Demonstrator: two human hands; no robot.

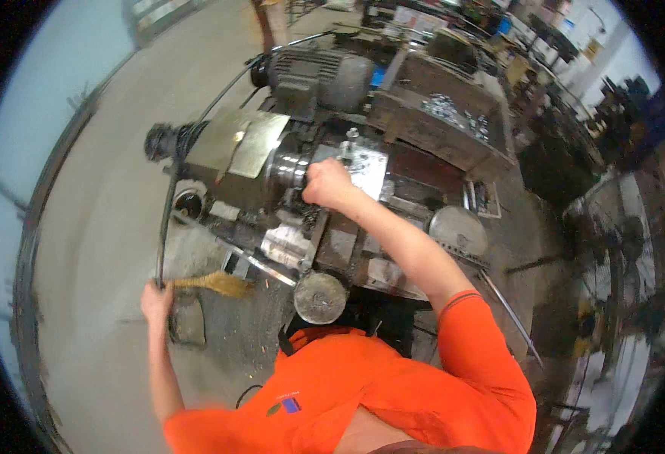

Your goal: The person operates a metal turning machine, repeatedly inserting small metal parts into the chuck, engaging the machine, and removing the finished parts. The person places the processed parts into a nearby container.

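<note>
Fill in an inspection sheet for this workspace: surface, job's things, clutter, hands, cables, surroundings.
Surface: grimy machine with a bright metal plate.
Job's things: long dark bar; shiny chuck.
Clutter: straw brush; open box holding small shiny pieces.
Hands: left hand closed around the long dark bar; right hand curled at the shiny chuck, contents hidden.
Cables: thin dark curve beside the orange shirt, possibly a cable.
Surroundings: pale floor leftward; crowded, blurred rightward.
</note>
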